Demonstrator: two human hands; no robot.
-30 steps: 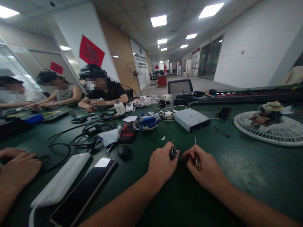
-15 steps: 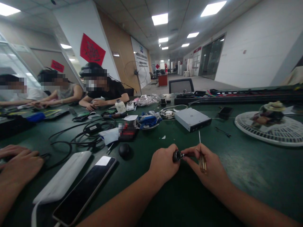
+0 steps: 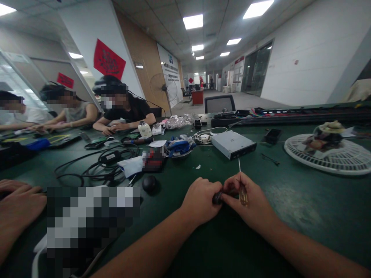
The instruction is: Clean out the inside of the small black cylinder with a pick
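My left hand is closed around a small, dark, round part, much of which the fingers cover. Close against it on the right, my right hand holds a screwdriver with a clear amber handle. The shaft points up and away, past the knuckles. Thumb and forefinger of that hand reach the open end of the dark part; anything pinched between them is too hidden to make out.
A silver disc drive lies beyond my hands, and a white fan grille with a motor is at the right. To the left are a black mouse, coiled black cable and a neighbour's hand. Several people sit further left.
My right fingertips have come in against the dark part, and the small metal piece seen between the hands is now hidden. The part has turned slightly. The whole view has shifted a little.
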